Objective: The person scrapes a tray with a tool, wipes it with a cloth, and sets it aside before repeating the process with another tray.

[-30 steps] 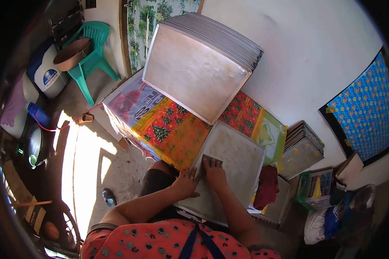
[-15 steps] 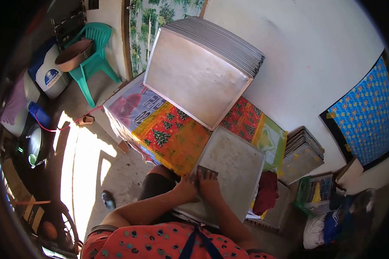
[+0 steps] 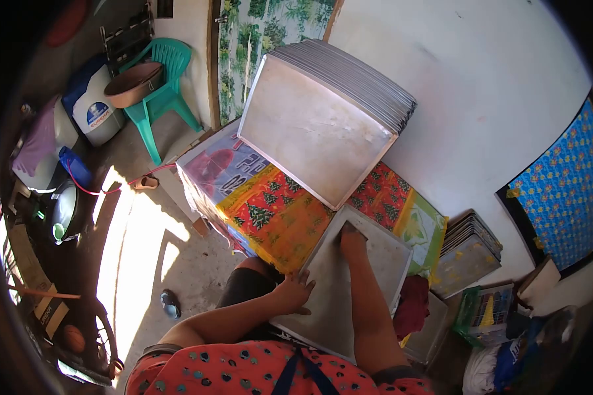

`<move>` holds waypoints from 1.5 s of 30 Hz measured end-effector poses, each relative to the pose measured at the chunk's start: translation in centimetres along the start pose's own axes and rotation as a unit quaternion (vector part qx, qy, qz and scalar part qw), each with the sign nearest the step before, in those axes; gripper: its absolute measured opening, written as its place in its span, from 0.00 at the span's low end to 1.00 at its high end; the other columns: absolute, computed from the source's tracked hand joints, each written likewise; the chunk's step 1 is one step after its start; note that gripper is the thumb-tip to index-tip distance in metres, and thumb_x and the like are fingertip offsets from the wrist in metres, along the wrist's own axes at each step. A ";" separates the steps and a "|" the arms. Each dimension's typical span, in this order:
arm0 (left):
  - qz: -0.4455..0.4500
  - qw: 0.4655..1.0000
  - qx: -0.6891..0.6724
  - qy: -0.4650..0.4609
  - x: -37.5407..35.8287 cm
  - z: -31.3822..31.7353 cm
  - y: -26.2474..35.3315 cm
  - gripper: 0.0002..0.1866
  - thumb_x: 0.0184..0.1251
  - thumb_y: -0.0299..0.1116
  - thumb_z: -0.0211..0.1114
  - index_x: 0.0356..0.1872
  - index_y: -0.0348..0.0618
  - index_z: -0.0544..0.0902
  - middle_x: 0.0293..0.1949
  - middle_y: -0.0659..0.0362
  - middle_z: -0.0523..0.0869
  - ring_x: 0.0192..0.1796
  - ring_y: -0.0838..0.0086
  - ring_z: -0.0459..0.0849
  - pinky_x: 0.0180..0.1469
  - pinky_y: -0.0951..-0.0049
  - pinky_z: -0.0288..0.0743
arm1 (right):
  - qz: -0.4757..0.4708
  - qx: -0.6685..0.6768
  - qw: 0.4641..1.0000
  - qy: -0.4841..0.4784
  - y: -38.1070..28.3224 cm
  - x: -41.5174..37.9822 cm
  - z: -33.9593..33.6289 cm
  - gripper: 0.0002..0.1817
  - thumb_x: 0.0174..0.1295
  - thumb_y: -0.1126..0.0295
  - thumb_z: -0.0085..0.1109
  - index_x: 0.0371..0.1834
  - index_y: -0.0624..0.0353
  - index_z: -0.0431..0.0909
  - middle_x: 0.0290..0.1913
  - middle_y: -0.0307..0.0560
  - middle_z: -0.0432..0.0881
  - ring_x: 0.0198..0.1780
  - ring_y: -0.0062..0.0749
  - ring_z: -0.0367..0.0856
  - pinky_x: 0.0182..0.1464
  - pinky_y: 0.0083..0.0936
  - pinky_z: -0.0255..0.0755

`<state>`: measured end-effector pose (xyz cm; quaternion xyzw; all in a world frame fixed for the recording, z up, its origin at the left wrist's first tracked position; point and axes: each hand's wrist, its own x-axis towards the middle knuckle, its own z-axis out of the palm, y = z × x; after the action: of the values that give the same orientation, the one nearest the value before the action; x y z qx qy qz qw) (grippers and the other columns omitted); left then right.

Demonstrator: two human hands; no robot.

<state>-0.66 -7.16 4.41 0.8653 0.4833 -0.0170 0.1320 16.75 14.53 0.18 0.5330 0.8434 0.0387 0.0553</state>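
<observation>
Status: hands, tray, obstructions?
Left hand open, at left edge of tray. Right hand down near tray's far end, grip unclear. Tray stack close beyond; maroon cloth by right edge.

This seems a household workroom, with stacked metal trays (image 3: 319,128), a green plastic chair (image 3: 172,60) and a basketball (image 3: 74,338).

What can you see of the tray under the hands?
The tray is a grey, low-rimmed rectangle, seemingly metal, with a dull, smudged surface. It lies face up, its far end over the patterned table cover. The right hand is down near that end; the left hand lies across its left edge.
</observation>
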 end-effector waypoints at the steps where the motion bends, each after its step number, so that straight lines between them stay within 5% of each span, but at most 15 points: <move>1: 0.004 1.000 0.003 -0.006 0.2 -0.2 0.0 0.50 0.54 0.66 0.61 0.68 0.34 0.63 0.66 0.32 0.62 0.66 0.30 0.60 0.64 0.40 0.60 | -0.009 -0.019 1.000 0.010 -1.3 -2.4 0.7 0.24 0.63 0.72 0.42 0.63 0.63 0.67 0.48 0.66 0.80 0.48 0.57 0.81 0.52 0.44 0.74; 3: -0.002 1.000 0.022 -0.019 0.4 -0.4 0.1 0.50 0.54 0.67 0.60 0.67 0.34 0.63 0.66 0.32 0.63 0.66 0.30 0.61 0.64 0.39 0.60 | -0.017 0.003 0.999 -0.046 -5.3 -9.0 -2.1 0.30 0.63 0.71 0.43 0.71 0.60 0.59 0.63 0.74 0.67 0.58 0.69 0.72 0.64 0.50 0.64; 7: -0.006 0.999 0.043 -0.022 0.6 0.3 0.2 0.51 0.54 0.68 0.59 0.67 0.32 0.64 0.66 0.32 0.64 0.65 0.30 0.62 0.63 0.38 0.60 | -0.052 0.038 0.997 -0.029 -8.6 -18.3 -2.2 0.30 0.61 0.71 0.46 0.69 0.54 0.61 0.62 0.70 0.68 0.59 0.66 0.72 0.55 0.49 0.73; 14: -0.002 1.000 0.020 0.015 0.1 0.2 0.1 0.48 0.56 0.67 0.58 0.67 0.35 0.65 0.66 0.33 0.64 0.66 0.29 0.60 0.64 0.39 0.59 | 0.165 0.044 0.985 -0.031 5.0 -8.6 -1.9 0.25 0.64 0.72 0.41 0.67 0.56 0.65 0.54 0.67 0.76 0.51 0.60 0.79 0.50 0.45 0.75; 18: 0.000 0.999 -0.005 0.037 -0.3 0.7 -0.2 0.48 0.56 0.67 0.58 0.67 0.35 0.65 0.66 0.33 0.64 0.67 0.29 0.59 0.65 0.40 0.58 | 0.156 0.071 0.985 -0.027 8.9 -5.8 -1.3 0.23 0.64 0.71 0.41 0.63 0.58 0.69 0.47 0.68 0.80 0.45 0.58 0.82 0.48 0.46 0.75; 24: -0.012 1.000 0.020 0.019 0.2 0.7 0.6 0.50 0.55 0.67 0.58 0.67 0.33 0.64 0.66 0.30 0.63 0.66 0.28 0.59 0.64 0.37 0.58 | 0.123 0.055 0.988 -0.070 -0.4 -17.7 -1.9 0.28 0.65 0.71 0.41 0.71 0.57 0.59 0.63 0.74 0.66 0.60 0.68 0.70 0.61 0.53 0.65; 29: -0.038 0.999 0.029 0.011 0.7 1.4 1.4 0.51 0.54 0.68 0.59 0.67 0.30 0.64 0.65 0.27 0.62 0.65 0.25 0.59 0.62 0.34 0.57 | 0.039 0.073 0.992 -0.092 -5.1 -25.0 -2.8 0.30 0.62 0.70 0.45 0.71 0.54 0.59 0.65 0.71 0.66 0.61 0.67 0.70 0.59 0.50 0.69; 34: -0.050 0.998 0.027 0.008 0.6 1.4 1.8 0.52 0.54 0.69 0.58 0.68 0.31 0.62 0.67 0.27 0.59 0.67 0.26 0.57 0.64 0.36 0.57 | 0.084 -0.020 0.996 -0.010 2.2 -17.6 -0.5 0.31 0.59 0.73 0.46 0.70 0.54 0.61 0.60 0.68 0.72 0.52 0.61 0.78 0.48 0.46 0.77; 38: -0.040 0.999 0.005 0.032 0.2 1.7 1.4 0.52 0.54 0.68 0.59 0.68 0.31 0.62 0.67 0.27 0.58 0.67 0.26 0.57 0.62 0.34 0.58 | 0.135 0.070 0.988 -0.020 9.9 -9.6 -2.3 0.19 0.61 0.74 0.43 0.56 0.59 0.73 0.38 0.61 0.83 0.40 0.57 0.83 0.44 0.47 0.75; 41: -0.032 0.998 -0.007 0.055 -0.2 1.7 1.2 0.52 0.54 0.68 0.59 0.68 0.31 0.62 0.67 0.28 0.58 0.67 0.27 0.57 0.62 0.34 0.59 | 0.125 0.078 0.989 -0.015 10.2 -9.1 -3.0 0.15 0.62 0.74 0.43 0.50 0.60 0.75 0.35 0.60 0.84 0.39 0.56 0.83 0.44 0.49 0.75; 45: -0.036 0.999 0.001 0.038 0.1 1.5 1.1 0.53 0.54 0.69 0.58 0.69 0.31 0.60 0.68 0.27 0.57 0.67 0.26 0.56 0.62 0.35 0.59 | 0.119 0.031 0.991 -0.046 5.0 -15.2 -0.4 0.25 0.66 0.70 0.40 0.68 0.58 0.64 0.57 0.73 0.72 0.56 0.66 0.74 0.60 0.52 0.67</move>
<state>0.45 -8.03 3.22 0.8473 0.5191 0.0104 0.1121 27.67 2.92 1.98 0.6323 0.7713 -0.0060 0.0726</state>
